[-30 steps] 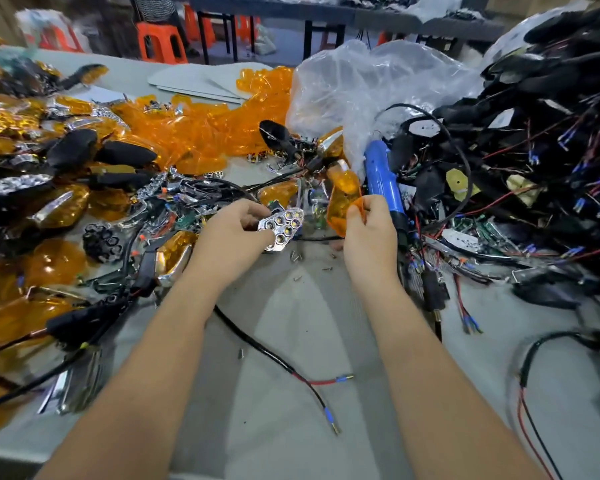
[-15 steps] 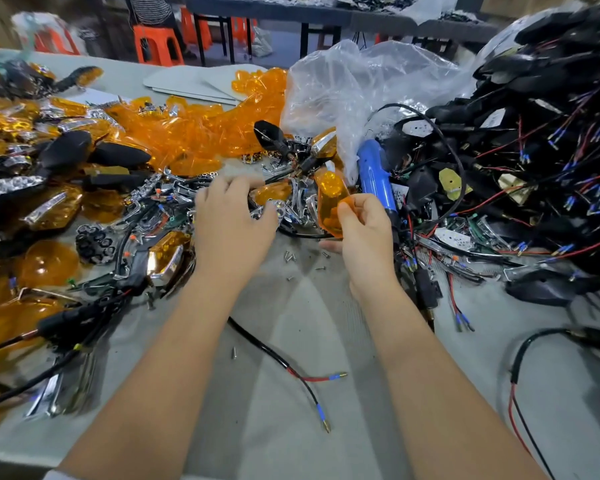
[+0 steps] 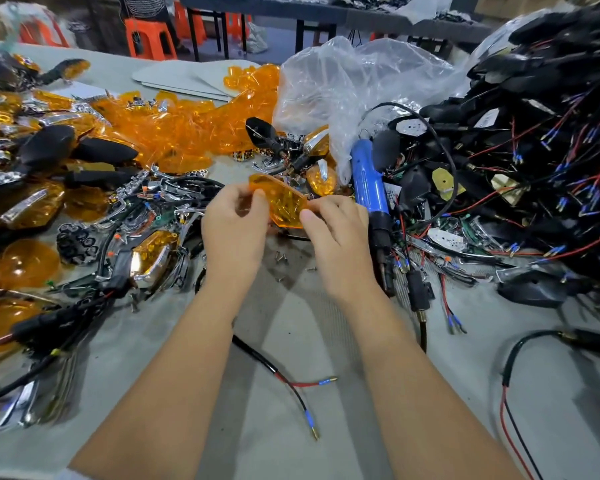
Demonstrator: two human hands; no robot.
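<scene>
Lens pinched at either end by left hand and right hand. Fitting is judged underway; squaring onto its housing is required next.

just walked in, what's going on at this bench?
A person is working through turn-signal parts by hand. The left hand and right hand each pinch one end of an orange lens, held up above the table. A blue electric screwdriver lies unused just right of the hands, with loose screws below the lens. A pile of orange lenses sits to the left, and black wired housings are heaped to the right.
</scene>
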